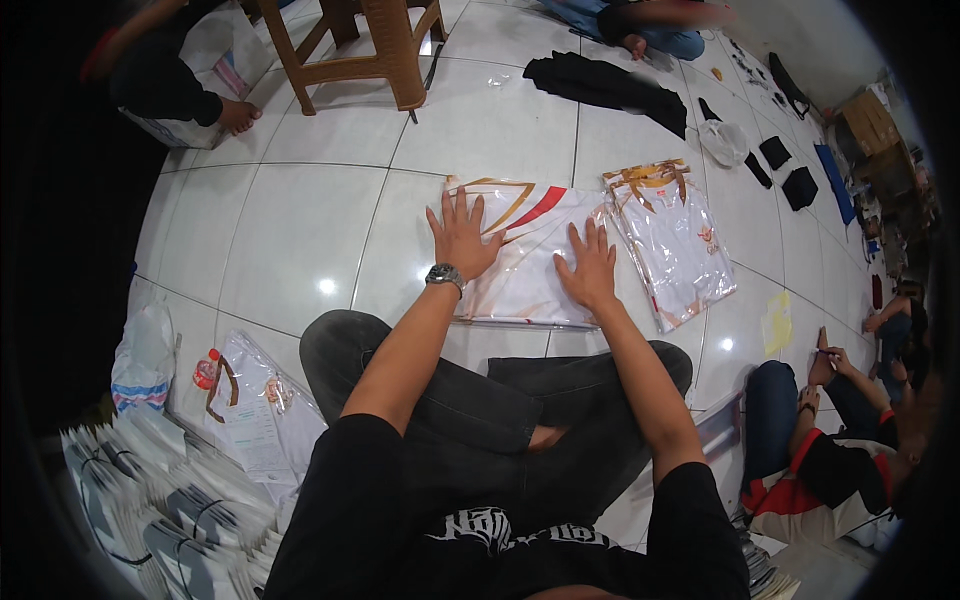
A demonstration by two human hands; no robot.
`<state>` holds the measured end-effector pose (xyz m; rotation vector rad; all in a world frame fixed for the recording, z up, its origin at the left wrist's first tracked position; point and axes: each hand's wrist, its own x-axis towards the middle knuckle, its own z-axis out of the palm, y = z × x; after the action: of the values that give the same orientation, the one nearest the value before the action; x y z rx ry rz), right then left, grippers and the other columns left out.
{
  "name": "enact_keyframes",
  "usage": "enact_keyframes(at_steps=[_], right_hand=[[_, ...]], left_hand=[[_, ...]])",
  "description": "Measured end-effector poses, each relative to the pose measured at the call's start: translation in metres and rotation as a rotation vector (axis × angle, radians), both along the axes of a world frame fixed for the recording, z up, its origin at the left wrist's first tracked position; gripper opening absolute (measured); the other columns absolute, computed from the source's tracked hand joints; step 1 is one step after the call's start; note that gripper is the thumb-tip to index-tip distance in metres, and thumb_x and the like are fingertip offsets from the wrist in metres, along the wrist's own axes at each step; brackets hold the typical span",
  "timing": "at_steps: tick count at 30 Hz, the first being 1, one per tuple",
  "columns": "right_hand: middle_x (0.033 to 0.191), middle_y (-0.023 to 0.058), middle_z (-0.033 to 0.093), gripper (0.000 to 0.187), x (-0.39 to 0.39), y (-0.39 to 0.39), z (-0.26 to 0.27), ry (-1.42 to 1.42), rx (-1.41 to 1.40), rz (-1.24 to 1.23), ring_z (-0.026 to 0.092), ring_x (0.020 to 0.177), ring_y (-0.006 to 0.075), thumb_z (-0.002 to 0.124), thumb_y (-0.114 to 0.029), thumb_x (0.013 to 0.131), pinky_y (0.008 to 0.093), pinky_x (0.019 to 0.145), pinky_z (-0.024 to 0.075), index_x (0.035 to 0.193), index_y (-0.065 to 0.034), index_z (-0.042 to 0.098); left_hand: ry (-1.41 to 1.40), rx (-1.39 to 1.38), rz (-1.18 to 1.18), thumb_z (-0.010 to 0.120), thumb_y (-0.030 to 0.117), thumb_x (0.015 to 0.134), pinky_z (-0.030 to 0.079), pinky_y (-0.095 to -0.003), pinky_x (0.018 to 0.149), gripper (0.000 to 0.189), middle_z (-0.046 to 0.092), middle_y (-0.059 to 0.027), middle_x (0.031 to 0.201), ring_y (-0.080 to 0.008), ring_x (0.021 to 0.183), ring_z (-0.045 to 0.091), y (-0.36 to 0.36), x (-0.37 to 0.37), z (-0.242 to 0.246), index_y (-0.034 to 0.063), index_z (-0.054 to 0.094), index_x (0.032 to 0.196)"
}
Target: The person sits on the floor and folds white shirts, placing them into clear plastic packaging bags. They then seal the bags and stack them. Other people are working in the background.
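A folded white shirt in a clear plastic bag (525, 277) lies flat on the tiled floor before my crossed legs, with gold and red stripes across its upper part. My left hand (461, 236), a metal watch on its wrist, rests spread on the bag's left side. On the right side of the same bag lies my right hand (590, 266), fingers apart. Neither hand grips anything. Just right of it, a stack of bagged white shirts (671, 247) with gold-brown collars sits at a tilt, its edge close against the bag under my hands.
Bundles of plastic bags (165, 517) and a white shirt with a paper slip (259, 420) lie at my left. A brown plastic stool (360, 64) stands ahead, near a black cloth (607, 90). A seated co-worker (832, 465) holds a pen at right; other people sit around.
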<state>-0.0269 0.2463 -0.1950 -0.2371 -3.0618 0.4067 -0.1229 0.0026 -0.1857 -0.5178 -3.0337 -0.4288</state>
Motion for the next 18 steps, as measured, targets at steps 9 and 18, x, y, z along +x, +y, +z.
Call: enact_keyframes(at_steps=[9, 18], right_hand=[[0.17, 0.0181, 0.022, 0.074, 0.015, -0.009, -0.02, 0.131, 0.017, 0.008, 0.021, 0.155, 0.0429, 0.059, -0.044, 0.096, 0.0653, 0.121, 0.0196, 0.16, -0.0156, 0.037], [0.171, 0.0187, 0.018, 0.078, 0.007, -0.007, -0.018, 0.065, -0.018, 0.026, 0.015, 0.157, 0.0429, 0.059, -0.049, 0.096, 0.0644, 0.122, 0.0161, 0.163, -0.0181, 0.033]], left_hand=[[0.057, 0.044, -0.023, 0.054, 0.059, 0.096, 0.008, -0.0725, 0.12, 0.086, 0.015, -0.0235, 0.17, -0.0472, 0.157, 0.009, -0.003, 0.009, -0.039, 0.008, 0.031, 0.162], [-0.044, 0.027, -0.027, 0.06, 0.064, 0.09, 0.008, -0.0739, 0.119, 0.094, 0.015, -0.024, 0.17, -0.046, 0.158, 0.007, -0.01, 0.002, -0.023, 0.0097, 0.032, 0.161]])
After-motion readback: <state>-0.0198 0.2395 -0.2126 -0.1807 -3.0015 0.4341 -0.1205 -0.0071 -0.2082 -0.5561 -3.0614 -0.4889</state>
